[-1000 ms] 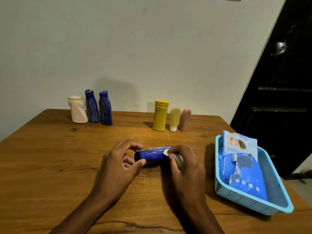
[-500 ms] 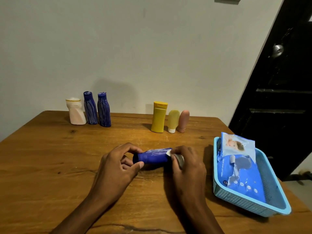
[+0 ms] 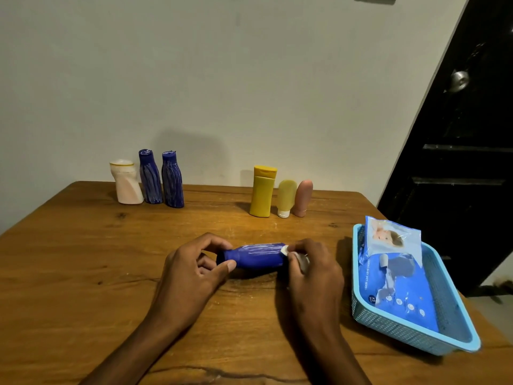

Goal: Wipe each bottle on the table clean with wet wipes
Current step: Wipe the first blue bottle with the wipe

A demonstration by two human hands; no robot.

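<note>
Blue, smooth, probably light and slippery plastic, the bottle [image 3: 255, 257] lies sideways just above the tabletop [image 3: 83, 273], left hand [image 3: 191, 270] pinching its cap end, right hand [image 3: 311, 270] curled round a wipe [image 3: 285, 250] at its base.

A room in a home: a knotted wooden surface [image 3: 83, 259] pushed against a plain pale painted wall [image 3: 222, 79], with a dark panelled door [image 3: 458, 162] and its round metal knob [image 3: 459, 80] at right. Household toiletry bottles [image 3: 262, 191] line the far edge, and a pack of baby wet wipes [image 3: 394, 279] sits in a light-blue plastic basket [image 3: 444, 343].
</note>
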